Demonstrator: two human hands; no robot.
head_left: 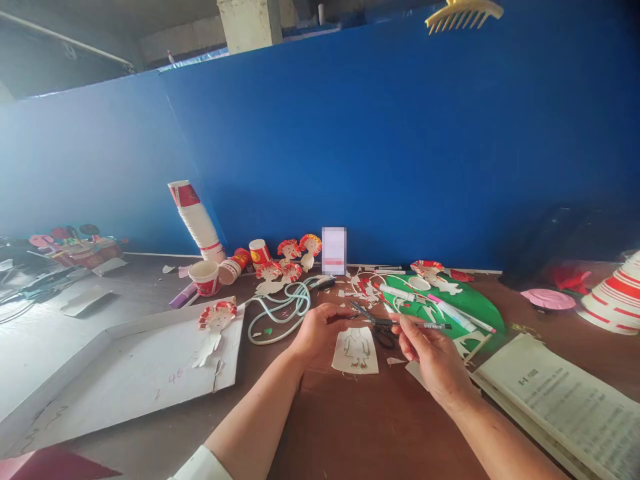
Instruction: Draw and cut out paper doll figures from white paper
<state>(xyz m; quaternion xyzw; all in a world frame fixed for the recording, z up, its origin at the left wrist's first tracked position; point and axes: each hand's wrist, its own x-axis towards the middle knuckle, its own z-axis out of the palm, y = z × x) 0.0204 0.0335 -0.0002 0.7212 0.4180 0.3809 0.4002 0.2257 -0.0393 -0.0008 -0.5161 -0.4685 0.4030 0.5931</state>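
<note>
A small white paper [341, 359] with a drawn figure in a coat and shoes lies flat on the brown table in front of me. My right hand [431, 357] pinches a marker pen [436, 326], its dark end pointing right, just right of the paper. My left hand [320, 331] is closed at the paper's upper left corner; its fingertips meet around something small and dark that I cannot make out. Between my hands lie black-handled scissors [383, 335], their blades pointing up and left. The pen passes over the scissors' handles.
A white box lid [125, 373] holds a paper doll [218, 317]. Further back are stacked paper cups [200, 223], more paper dolls [311, 247], a pale cable [265, 341] and a blurred phone-like screen [334, 251]. A green sheet [480, 303] with scraps and an open book [560, 393] lie right.
</note>
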